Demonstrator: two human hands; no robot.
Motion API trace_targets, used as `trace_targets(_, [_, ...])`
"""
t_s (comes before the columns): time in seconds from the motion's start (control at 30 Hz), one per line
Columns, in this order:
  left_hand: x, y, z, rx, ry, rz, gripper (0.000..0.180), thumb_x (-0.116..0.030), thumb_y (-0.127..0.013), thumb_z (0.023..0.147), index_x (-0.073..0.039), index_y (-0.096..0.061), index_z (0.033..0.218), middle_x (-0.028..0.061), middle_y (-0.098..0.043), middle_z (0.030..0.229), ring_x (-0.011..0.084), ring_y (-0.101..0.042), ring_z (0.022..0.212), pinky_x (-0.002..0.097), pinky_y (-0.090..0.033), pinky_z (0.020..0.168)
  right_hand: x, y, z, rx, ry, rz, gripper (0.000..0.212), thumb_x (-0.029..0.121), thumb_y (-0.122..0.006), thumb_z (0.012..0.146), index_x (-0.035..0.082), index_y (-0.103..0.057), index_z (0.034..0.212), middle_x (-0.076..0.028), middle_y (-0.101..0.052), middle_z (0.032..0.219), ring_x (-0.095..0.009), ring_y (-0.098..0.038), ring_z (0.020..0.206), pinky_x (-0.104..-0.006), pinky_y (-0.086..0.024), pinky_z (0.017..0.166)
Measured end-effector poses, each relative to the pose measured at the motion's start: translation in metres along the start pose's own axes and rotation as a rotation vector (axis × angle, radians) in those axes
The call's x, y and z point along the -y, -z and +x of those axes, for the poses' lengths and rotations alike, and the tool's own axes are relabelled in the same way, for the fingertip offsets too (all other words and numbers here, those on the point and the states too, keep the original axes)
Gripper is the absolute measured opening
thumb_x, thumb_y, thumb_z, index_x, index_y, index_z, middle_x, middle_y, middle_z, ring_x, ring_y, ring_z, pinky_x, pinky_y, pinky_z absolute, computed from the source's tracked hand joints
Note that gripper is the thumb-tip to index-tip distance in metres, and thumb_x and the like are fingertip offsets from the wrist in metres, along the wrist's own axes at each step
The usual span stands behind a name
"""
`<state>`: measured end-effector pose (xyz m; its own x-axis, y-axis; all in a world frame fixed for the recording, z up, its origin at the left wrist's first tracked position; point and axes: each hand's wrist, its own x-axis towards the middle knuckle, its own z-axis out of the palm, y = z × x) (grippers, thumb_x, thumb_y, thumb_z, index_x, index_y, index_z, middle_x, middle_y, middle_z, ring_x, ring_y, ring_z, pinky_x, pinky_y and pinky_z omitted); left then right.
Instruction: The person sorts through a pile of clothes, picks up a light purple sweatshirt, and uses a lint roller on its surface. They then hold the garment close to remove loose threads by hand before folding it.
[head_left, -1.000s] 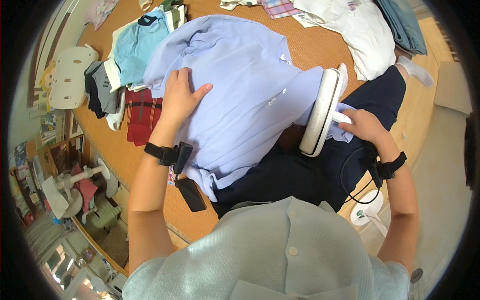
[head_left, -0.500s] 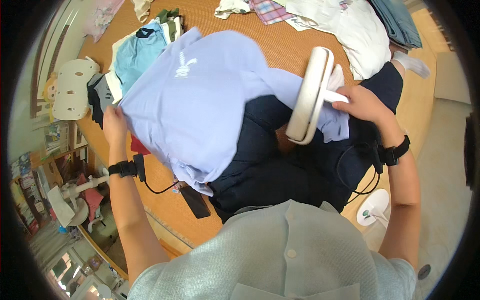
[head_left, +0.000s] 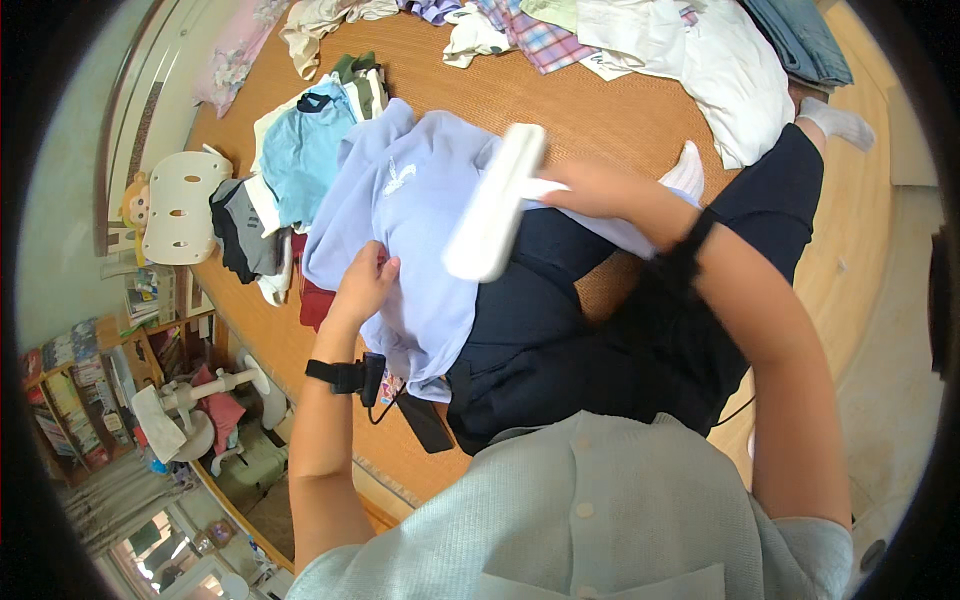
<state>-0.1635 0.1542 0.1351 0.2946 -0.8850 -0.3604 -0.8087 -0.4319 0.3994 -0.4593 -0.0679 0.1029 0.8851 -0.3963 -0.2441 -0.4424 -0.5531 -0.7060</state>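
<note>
Light-blue T-shirt (head_left: 300,165) lies on the woven mat (head_left: 575,105); left hand (head_left: 362,287) is at the near left part of the lavender printed sweatshirt (head_left: 425,215), fingers bent, whether pinching cloth cannot be told; sweatshirt is spread over mat and dark trousers (head_left: 525,330); white long-headed handheld tool (head_left: 495,205) overlaps its right part, contact unclear; right hand (head_left: 590,190), blurred, grips the tool's handle.
</note>
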Motion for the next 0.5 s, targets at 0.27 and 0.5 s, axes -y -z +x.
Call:
trace_targets(0.27, [-0.033,0.026,0.026,0.114,-0.060,0.342,0.020,-0.018,-0.055,0.079,0.002,-0.055,0.081,0.0228,-0.058,0.086,0.0389,-0.056,0.082,0.0436,-0.045,0.072,-0.032,0.055,-0.186,0.194,-0.526,-0.291,0.031,0.029,-0.059,0.081,0.013,-0.062,0.107,-0.015,-0.064,0.089,-0.031,-0.061,0.083,-0.0399,-0.047,0.073])
trace_targets(0.5, [-0.130,0.010,0.047,0.037,-0.433,0.226,0.019,-0.018,-0.058,0.079,0.001,-0.056,0.082,0.0190,-0.059,0.084,0.0371,-0.057,0.079,0.0428,-0.045,0.069,-0.035,0.084,-0.236,0.134,-0.743,-0.057,0.026,0.023,-0.061,0.080,0.004,-0.064,0.098,-0.016,-0.064,0.081,-0.032,-0.060,0.076,-0.0368,-0.046,0.068])
